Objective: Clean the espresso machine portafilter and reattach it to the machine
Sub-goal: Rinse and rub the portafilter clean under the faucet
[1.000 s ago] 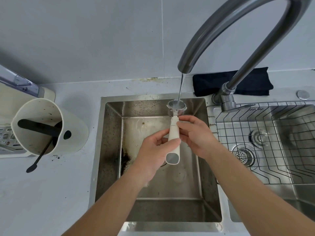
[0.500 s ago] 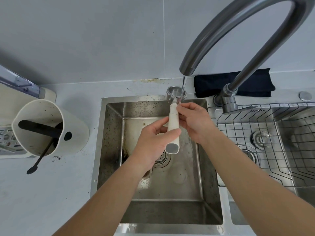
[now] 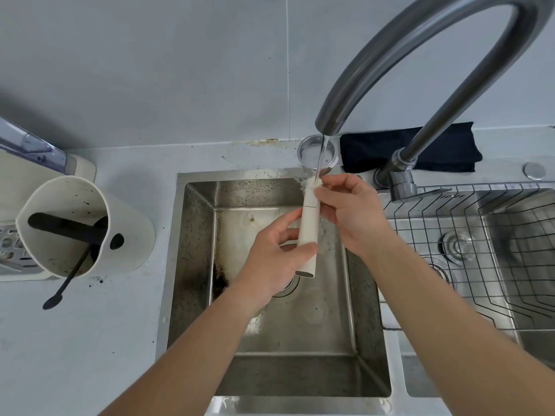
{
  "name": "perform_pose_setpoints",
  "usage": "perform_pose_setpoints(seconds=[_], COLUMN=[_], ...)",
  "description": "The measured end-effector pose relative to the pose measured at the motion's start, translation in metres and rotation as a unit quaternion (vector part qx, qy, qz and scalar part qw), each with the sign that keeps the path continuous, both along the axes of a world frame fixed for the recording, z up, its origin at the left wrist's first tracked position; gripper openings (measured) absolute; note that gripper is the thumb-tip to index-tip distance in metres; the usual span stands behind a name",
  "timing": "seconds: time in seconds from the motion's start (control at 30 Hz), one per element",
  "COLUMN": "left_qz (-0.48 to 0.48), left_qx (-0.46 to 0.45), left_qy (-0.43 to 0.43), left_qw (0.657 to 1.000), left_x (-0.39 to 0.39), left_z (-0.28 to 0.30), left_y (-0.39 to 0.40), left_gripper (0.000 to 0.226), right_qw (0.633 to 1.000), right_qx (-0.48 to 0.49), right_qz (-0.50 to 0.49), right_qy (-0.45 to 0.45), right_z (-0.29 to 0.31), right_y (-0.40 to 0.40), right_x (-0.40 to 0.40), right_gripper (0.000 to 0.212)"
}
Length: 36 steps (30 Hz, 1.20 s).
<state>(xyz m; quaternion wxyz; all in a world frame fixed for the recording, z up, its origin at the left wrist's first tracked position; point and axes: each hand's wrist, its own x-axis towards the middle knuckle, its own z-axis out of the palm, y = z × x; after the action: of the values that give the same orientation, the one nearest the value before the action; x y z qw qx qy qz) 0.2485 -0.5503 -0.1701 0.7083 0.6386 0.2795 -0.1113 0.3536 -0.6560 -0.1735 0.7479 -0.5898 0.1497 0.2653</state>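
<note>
The portafilter [image 3: 310,223] has a cream handle and a round steel basket head at its far end. It is held over the small steel sink [image 3: 192,265], with its head up near the faucet spout [image 3: 327,124]. A thin stream of water falls past the basket rim onto the neck of the handle. My left hand [image 3: 274,265] grips the lower part of the handle. My right hand [image 3: 351,214] pinches the handle's upper part just under the head. The espresso machine's cream body [image 3: 12,169] shows only partly at the left edge.
A cream knock box [image 3: 75,226] with a black bar and a black brush stands on the counter at left, with coffee grounds scattered near it. A dark cloth [image 3: 405,151] lies behind the faucet. A wire rack [image 3: 450,235] sits in the larger sink at right.
Both hands have lifted the portafilter up and away from me, so its head rose from inside the sink to beside the spout. The water now lands on the handle's neck.
</note>
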Motion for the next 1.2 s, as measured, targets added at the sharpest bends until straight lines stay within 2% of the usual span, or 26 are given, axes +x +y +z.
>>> perform_pose_setpoints(seconds=[0.23, 0.63, 0.97, 1.2], left_qz=[-0.008, -0.003, 0.023, 0.064], left_qx=[-0.025, -0.028, -0.184, -0.226], left_qy=[0.029, 0.046, 0.051, 0.073], left_qw=[0.999, 0.999, 0.981, 0.969], left_x=[-0.006, -0.031, -0.044, -0.041], left_z=[-0.005, -0.003, 0.006, 0.012], left_y=[-0.008, -0.017, -0.016, -0.017], left_gripper=[0.061, 0.06, 0.048, 0.036], right_qw=[0.995, 0.997, 0.996, 0.992], right_qx=[-0.088, -0.069, -0.07, -0.108], right_qz=[0.027, 0.038, 0.061, 0.06], right_qy=[-0.047, -0.002, 0.006, -0.003], right_z=[-0.009, -0.011, -0.013, -0.016], right_y=[-0.007, -0.015, -0.02, -0.014], right_x=[-0.012, -0.033, -0.044, -0.046], right_gripper=[0.021, 0.018, 0.02, 0.022])
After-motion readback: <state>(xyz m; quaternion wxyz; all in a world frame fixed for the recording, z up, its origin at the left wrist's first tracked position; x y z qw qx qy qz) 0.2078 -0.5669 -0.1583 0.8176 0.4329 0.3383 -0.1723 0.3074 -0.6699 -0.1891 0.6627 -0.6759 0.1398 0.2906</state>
